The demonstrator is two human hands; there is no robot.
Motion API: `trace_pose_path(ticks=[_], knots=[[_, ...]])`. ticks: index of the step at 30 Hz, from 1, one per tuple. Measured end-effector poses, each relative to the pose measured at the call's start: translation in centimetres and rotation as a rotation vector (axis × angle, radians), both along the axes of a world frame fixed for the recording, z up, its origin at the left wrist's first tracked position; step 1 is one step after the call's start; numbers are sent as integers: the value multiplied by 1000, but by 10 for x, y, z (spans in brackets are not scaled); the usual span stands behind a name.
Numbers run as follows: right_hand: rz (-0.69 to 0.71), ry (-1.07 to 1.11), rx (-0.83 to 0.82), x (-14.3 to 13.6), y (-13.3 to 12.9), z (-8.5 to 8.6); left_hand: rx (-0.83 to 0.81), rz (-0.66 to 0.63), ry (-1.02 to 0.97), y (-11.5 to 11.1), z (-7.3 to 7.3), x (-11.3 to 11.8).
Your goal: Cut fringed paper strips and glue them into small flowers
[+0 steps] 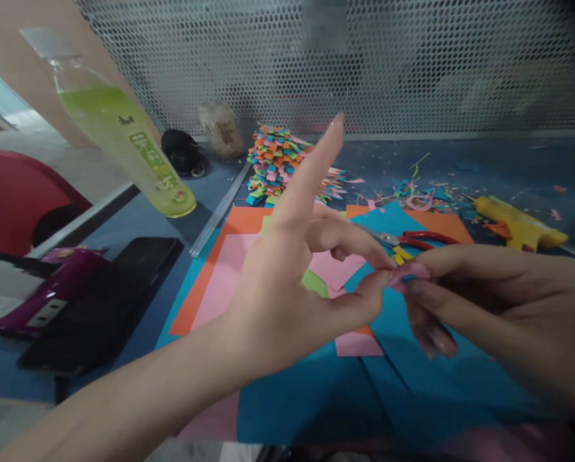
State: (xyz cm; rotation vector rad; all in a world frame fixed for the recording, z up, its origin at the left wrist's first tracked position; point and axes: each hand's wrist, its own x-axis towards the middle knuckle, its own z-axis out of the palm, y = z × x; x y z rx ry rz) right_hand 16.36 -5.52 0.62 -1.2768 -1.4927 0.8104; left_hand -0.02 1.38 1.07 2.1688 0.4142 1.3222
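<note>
A small piece of pink paper with a bit of blue on it is held between both hands. My left hand pinches its left end between fingertips and thumb, one finger pointing up. On its other end, my right hand closes thumb and finger. Below the hands lie coloured paper sheets: blue, pink and orange. Scissors with red handles rest on the sheets just behind the pinched piece, partly covered by my right hand.
Behind stands a layered cone of folded paper bits, beside a clear ruler. A drink bottle, black phone and purple power socket are at left. Paper scraps and a yellow glue gun lie at right.
</note>
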Motion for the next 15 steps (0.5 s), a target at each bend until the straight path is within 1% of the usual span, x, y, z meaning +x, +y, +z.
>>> trace_pose_path(ticks=[3,6,8,10,13,14,15], knots=[[-97,116,-82,-5,-2,5,49,55,-6,1,6,-3],[-102,149,-112,-8,-2,8,172,149,89,1,12,-9],[-104,143,-99,-8,-2,8,235,176,144,1,14,-12],[-106,97,-57,-6,-2,7,271,138,154,2,15,-12],[-62,-31,60,-1,-2,3,243,17,167,3,16,-10],[-45,-75,87,1,-2,2,239,1,176,4,17,-9],[-33,-111,105,2,-2,1,241,15,180,4,18,-8]])
